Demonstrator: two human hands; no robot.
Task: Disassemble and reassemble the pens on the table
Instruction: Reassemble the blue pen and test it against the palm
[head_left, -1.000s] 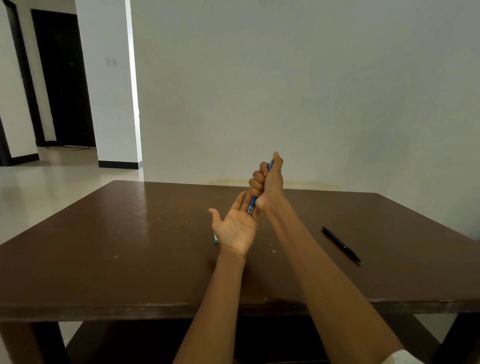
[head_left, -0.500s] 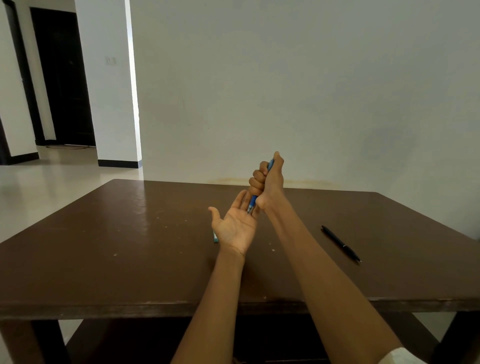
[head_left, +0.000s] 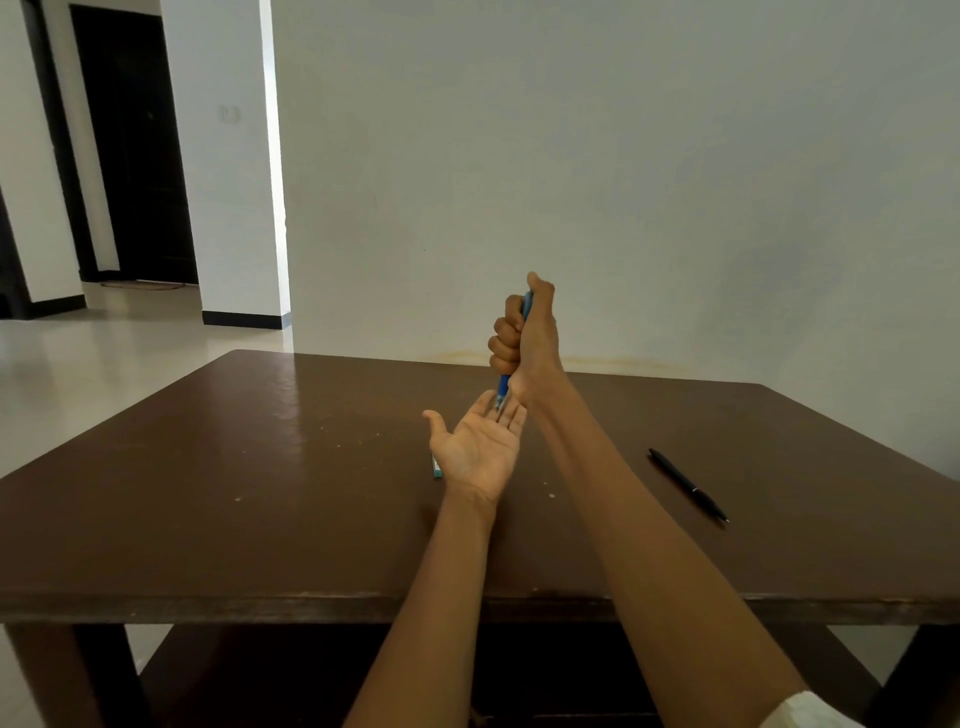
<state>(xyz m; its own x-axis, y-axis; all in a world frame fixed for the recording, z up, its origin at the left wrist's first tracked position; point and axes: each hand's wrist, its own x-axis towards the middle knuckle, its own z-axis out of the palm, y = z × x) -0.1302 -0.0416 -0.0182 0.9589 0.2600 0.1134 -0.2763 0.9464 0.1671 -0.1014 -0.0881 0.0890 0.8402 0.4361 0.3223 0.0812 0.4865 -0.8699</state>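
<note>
My right hand (head_left: 524, 340) grips a blue pen (head_left: 503, 388) upright in a fist, thumb on its top end, above the middle of the brown table (head_left: 260, 493). The pen's lower tip points down onto the fingers of my left hand (head_left: 480, 447), which lies palm up and flat just below it. A black pen (head_left: 687, 484) lies on the table to the right of my right forearm. A small teal pen part (head_left: 437, 466) pokes out on the table from behind my left hand; most of it is hidden.
The table's far edge stands against a white wall (head_left: 623, 182). To the left are a tiled floor (head_left: 104, 353) and a dark doorway (head_left: 135, 156). The table's near edge runs across below my forearms.
Both hands stay almost in place. The blue pen's tip still rests on my left fingers. No pen on the table has moved.
</note>
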